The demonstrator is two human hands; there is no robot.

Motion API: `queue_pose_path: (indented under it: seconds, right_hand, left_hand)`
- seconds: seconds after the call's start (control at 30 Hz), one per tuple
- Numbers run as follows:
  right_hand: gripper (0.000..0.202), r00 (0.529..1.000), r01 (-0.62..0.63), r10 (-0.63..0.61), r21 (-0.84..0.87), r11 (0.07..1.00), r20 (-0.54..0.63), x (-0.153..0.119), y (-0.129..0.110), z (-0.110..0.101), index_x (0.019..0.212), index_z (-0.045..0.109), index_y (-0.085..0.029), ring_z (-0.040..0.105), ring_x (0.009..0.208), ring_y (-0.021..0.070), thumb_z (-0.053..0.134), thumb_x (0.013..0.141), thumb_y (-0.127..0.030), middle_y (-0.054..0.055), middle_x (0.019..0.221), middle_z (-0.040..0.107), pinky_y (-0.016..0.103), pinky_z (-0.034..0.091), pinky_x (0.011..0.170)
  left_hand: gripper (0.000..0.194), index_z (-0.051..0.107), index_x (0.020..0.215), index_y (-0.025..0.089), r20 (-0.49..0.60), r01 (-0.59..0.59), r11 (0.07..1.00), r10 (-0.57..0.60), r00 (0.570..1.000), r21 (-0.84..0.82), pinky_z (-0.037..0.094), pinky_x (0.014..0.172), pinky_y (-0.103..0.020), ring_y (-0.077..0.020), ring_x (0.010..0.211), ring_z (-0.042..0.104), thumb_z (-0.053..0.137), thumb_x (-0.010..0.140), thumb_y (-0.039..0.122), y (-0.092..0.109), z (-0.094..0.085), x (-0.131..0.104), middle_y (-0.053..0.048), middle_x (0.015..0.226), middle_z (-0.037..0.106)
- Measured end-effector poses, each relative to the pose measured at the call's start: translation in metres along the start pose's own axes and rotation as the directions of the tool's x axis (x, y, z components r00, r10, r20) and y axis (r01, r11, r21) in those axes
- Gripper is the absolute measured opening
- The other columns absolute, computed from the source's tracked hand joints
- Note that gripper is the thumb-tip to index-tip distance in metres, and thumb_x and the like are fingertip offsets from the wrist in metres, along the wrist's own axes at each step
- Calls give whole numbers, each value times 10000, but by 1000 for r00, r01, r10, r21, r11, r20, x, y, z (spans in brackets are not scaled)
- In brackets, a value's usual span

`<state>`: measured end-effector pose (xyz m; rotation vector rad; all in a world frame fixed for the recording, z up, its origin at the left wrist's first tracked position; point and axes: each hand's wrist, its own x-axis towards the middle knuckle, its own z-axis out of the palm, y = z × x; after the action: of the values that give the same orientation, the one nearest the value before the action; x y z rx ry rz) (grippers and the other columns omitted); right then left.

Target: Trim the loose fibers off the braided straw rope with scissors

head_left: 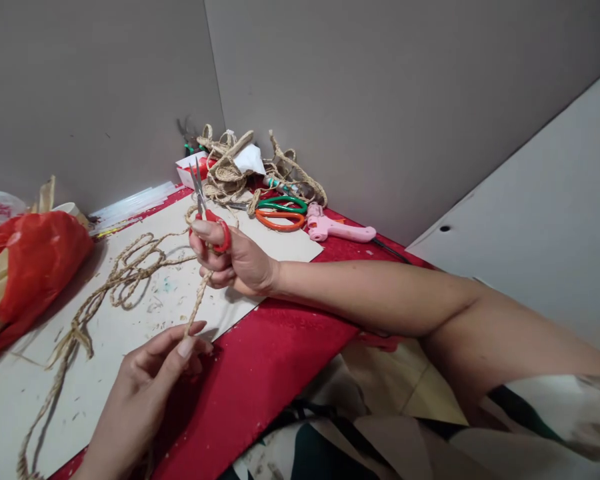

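My left hand [155, 373] pinches the end of a thin braided straw cord [198, 303] between thumb and fingers, over the front edge of the white board [155, 293]. The cord runs up to my right hand [230, 257], whose lower fingers are curled round it. Red-handled scissors [221, 235] are also in my right hand, thumb and fingers at the loops, with the slightly parted blades pointing up and away. Behind and left of my hands, more braided cord [135, 267] lies in loose loops on the board, with a knotted part [75, 333] at its left.
A red plastic bag [45, 257] with straw sits at the left. Glue sticks [135, 207] lie behind the board. At the back are heaped braids [227, 170], green-handled scissors [285, 202], orange-handled scissors [280, 220] and a pink glue gun [345, 230]. Grey panels [320, 100] stand behind.
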<state>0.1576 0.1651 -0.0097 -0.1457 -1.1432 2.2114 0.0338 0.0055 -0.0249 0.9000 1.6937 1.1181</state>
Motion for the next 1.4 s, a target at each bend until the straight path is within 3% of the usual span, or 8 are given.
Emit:
queue_pose_path:
  seconds: [0.23,0.47,0.57,0.67,0.73,1.03,1.2,1.4]
  right_hand:
    - [309,998,55,-56,-18,998,-18,3,1,-7,783,509,-195,352,457,51,563,811,-498,-53,581,514,155,266,409]
    - [372,992,-113,108,81,990,64,-1,3,-6,826,517,-198,615,721,139,538,805,-568,30,790,666,252,495,660]
    - [398,966,-250,228,214,944,125,-8,6,2,783,470,-202,456,442,81,537,796,-594,-66,526,495,251,485,550]
    - [411,954,-300,288,228,926,84,-14,3,10,714,401,-205,134,353,37,494,828,-589,-129,433,215,140,215,342]
    - [423,958,-285,273,185,940,85,-17,-1,12,681,360,-209,70,367,41,452,855,-583,-129,434,143,139,101,333]
    - [481,975,-222,222,39,974,9,-4,4,2,650,351,-207,77,364,34,485,825,-634,-131,442,142,149,100,319]
    - [447,975,-222,223,57,973,2,2,1,-1,708,417,-209,357,409,66,524,800,-633,-88,483,367,203,432,438]
    - [447,966,-254,256,99,962,-10,4,5,-4,712,447,-202,446,438,76,547,787,-631,-64,512,441,214,470,470]
  left_hand:
    - [326,757,882,165,-108,48,983,-68,992,-178,314,431,-159,-64,468,420,782,659,401,1,4,-1,1,570,586]
    - [327,748,920,159,44,165,962,-159,986,-219,307,452,-163,-78,493,377,737,714,412,2,4,2,5,535,526]
    - [320,732,992,189,127,157,975,-138,982,-155,255,438,-173,-73,480,318,688,768,413,-4,3,5,16,557,509]
    - [305,731,993,203,160,106,994,-99,982,-37,216,432,-193,-84,488,288,654,796,423,-6,6,3,26,547,457]
    - [320,741,955,198,120,95,995,-93,988,-14,206,425,-208,-95,491,279,668,771,450,-4,11,-2,33,528,396]
    - [392,750,950,188,6,190,981,-190,982,-42,207,407,-223,-98,473,260,716,698,486,6,25,-15,47,531,303]
    - [473,689,1147,226,65,206,972,-199,978,-112,188,410,-205,-84,437,249,707,727,442,4,18,-9,62,466,338]
    - [406,729,1030,196,91,156,987,-151,984,-48,164,385,-181,-65,399,271,725,714,451,-3,11,-2,51,419,412]
